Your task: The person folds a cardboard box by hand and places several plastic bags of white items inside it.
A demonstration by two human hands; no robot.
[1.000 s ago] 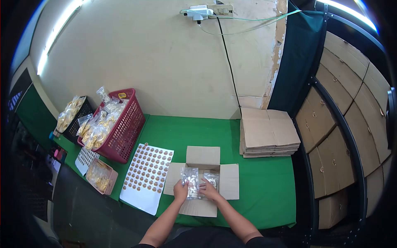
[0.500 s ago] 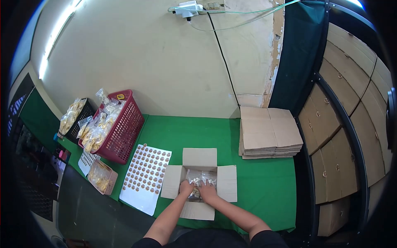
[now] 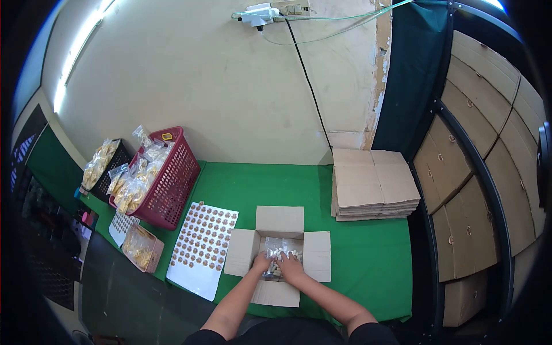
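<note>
An opened cardboard box point(image 3: 279, 218) stands on the green table with its flaps folded outward. Inside it lie clear plastic bags point(image 3: 277, 244) of small whitish and tan pieces, whose kind I cannot make out. My left hand point(image 3: 261, 262) reaches in at the box's left side, fingers stretched onto the bags. Beside it my right hand point(image 3: 290, 266) rests on the bags too, its fingers spread. The lower part of the contents is partly covered by both hands.
Left of the box lies a sheet of round stickers point(image 3: 204, 241). Beyond are a red basket point(image 3: 172, 192) of filled bags, a dark basket point(image 3: 118, 167) and a small pink basket point(image 3: 152, 256). Flattened cartons point(image 3: 376, 184) are stacked at right, near shelved boxes point(image 3: 468, 230).
The view has shifted very slightly. My hands stay in the box, with small finger movements on the bags, and more of the upper bag shows between them.
</note>
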